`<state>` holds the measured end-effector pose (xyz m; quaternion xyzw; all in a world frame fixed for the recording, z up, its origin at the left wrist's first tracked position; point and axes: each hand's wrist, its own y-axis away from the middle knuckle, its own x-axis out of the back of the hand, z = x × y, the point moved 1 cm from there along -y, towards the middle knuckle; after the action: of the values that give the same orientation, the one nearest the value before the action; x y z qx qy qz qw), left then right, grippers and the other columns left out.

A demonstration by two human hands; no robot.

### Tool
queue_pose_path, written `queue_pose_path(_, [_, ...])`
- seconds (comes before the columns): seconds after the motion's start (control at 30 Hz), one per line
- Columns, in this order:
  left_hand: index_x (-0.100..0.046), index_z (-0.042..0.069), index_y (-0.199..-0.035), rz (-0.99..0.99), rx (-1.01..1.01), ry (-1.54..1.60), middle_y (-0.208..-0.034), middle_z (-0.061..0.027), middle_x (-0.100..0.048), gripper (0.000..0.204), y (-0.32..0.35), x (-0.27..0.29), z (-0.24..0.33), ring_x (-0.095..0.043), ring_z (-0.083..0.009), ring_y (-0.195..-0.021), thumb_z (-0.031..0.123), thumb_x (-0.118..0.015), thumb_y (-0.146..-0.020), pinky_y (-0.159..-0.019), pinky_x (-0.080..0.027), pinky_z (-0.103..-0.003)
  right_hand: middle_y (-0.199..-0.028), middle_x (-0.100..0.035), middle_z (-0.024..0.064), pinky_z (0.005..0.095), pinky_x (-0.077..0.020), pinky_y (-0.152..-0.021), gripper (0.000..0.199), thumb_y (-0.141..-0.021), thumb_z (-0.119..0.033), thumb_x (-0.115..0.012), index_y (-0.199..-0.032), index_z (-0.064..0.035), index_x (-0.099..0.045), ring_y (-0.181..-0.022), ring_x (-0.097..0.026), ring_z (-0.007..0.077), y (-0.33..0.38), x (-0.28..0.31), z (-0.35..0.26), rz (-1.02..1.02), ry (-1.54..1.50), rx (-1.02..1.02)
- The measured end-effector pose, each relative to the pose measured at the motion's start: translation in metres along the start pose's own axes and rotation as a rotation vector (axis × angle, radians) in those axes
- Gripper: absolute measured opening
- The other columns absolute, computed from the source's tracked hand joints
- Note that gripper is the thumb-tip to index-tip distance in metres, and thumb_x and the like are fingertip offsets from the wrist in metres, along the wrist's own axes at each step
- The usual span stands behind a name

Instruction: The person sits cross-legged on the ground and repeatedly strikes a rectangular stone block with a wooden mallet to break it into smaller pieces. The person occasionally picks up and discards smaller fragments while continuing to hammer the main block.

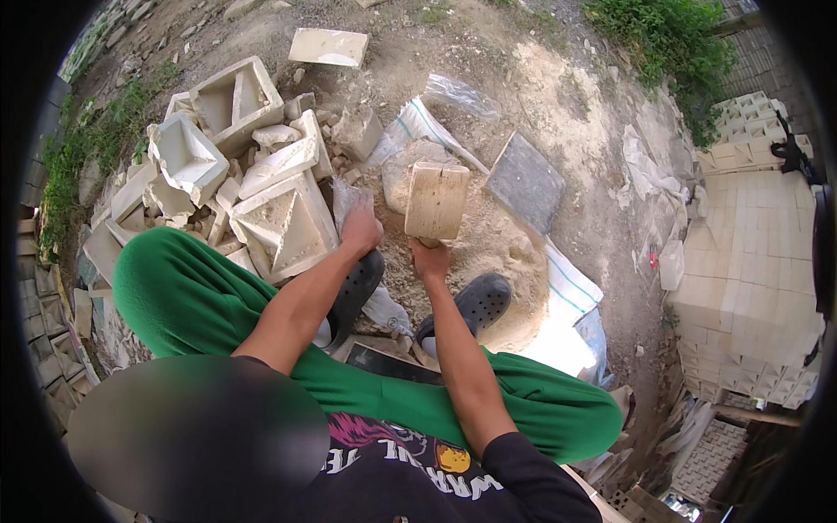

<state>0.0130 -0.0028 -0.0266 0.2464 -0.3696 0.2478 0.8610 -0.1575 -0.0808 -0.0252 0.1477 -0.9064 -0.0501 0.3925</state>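
Note:
My right hand [429, 260] is closed round the short handle of a wooden paddle [438, 200] with a flat, squarish head, held up over a heap of pale powder [514, 257]. To its left, my left hand [362, 230] is closed at the lower end of a crumpled, translucent plastic sheet [346, 197], beside the broken blocks; its fingers are partly hidden. Behind the paddle sits a rounded pale lump [403, 174]. A dark grey square slab [525, 181] lies on the powder's far right side.
Broken cream hollow blocks [277, 222] are piled at left. White woven sacking [571, 283] lies under the powder. A loose pale slab [329, 47] rests on the dirt at the back. Stacked pale blocks [745, 261] stand at right. My dark clogs [481, 301] flank the work spot.

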Motion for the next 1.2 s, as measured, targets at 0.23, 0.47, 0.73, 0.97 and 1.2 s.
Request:
queue_pose_path(0.23, [-0.040,-0.010,-0.138,0.011,-0.010,-0.018,-0.148,-0.0269,-0.038,0.064,0.002,0.001,-0.010,-0.034,-0.0377,-0.139,0.009,-0.052,-0.078,-0.117,-0.027,-0.040,-0.061,-0.061,0.0112,0.0354,-0.0477,-0.046,0.025,-0.075,-0.019,-0.071,-0.072,0.0040,-0.062,-0.047,-0.060,0.0226,0.017,0.025,-0.026,-0.274,-0.377,-0.459])
queue_pose_path(0.47, [-0.041,-0.009,-0.138,0.052,-0.032,0.005,-0.149,-0.0260,-0.036,0.063,-0.001,-0.008,-0.015,-0.033,-0.0375,-0.140,0.010,-0.053,-0.079,-0.116,-0.028,-0.040,-0.064,-0.062,0.0077,0.0323,-0.0457,-0.049,0.017,-0.080,-0.012,-0.070,-0.078,0.0028,-0.063,-0.050,-0.059,0.0174,-0.018,0.070,-0.109,-0.093,-0.654,0.016])
queue_pose_path(0.73, [-0.041,-0.007,-0.138,0.011,-0.040,-0.035,-0.147,-0.0255,-0.039,0.063,-0.003,-0.009,0.004,-0.035,-0.0371,-0.138,0.011,-0.053,-0.080,-0.115,-0.030,-0.042,-0.068,-0.064,0.0091,0.0330,-0.0482,-0.052,0.019,-0.079,-0.014,-0.071,-0.078,0.0042,-0.064,-0.053,-0.061,0.0196,-0.025,0.016,-0.020,-0.066,-0.358,-0.006])
queue_pose_path(0.97, [-0.042,-0.009,-0.137,-0.003,-0.006,0.022,-0.143,-0.0265,-0.043,0.063,-0.004,-0.004,-0.011,-0.038,-0.0386,-0.135,0.008,-0.054,-0.077,-0.114,-0.030,-0.042,-0.062,-0.062,0.0123,0.0372,-0.0501,-0.047,0.023,-0.075,-0.016,-0.070,-0.076,0.0061,-0.064,-0.049,-0.061,0.0232,0.009,0.024,-0.014,-0.274,-0.374,-0.501])
queue_pose_path(1.2, [-0.043,-0.009,-0.137,0.074,-0.050,0.005,-0.142,-0.0270,-0.044,0.064,-0.003,-0.005,-0.008,-0.039,-0.0386,-0.134,0.008,-0.054,-0.076,-0.114,-0.031,-0.042,-0.060,-0.062,0.0096,0.0310,-0.0469,-0.049,0.019,-0.075,-0.015,-0.069,-0.075,0.0034,-0.062,-0.048,-0.059,0.0188,-0.025,0.069,-0.113,-0.140,-0.449,-0.127])
